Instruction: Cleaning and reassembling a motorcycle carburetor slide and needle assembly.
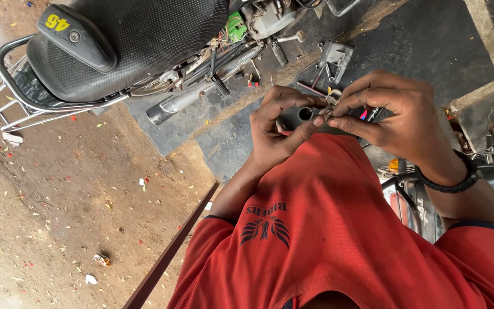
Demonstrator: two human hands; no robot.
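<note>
Head view: left hand (pixel 278 123) and right hand (pixel 393 114) meeting above red shirt (pixel 321 229), fingers (pixel 310 127) of both pressed together, pinching small metal part (pixel 331 103) between them at chest height. Black wristband (pixel 453 182) on right wrist. Parked motorcycle (pixel 132 46) beyond, tools (pixel 333 57) scattered on dark floor mat (pixel 418 40).

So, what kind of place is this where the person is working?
Most likely an open-air motorcycle repair spot. A motorcycle stands partly stripped, with wiring exposed, on dirt and dark paving. Loose metal parts lie on the ground, and both hands, left hand and right hand, hold a small metal part.
</note>
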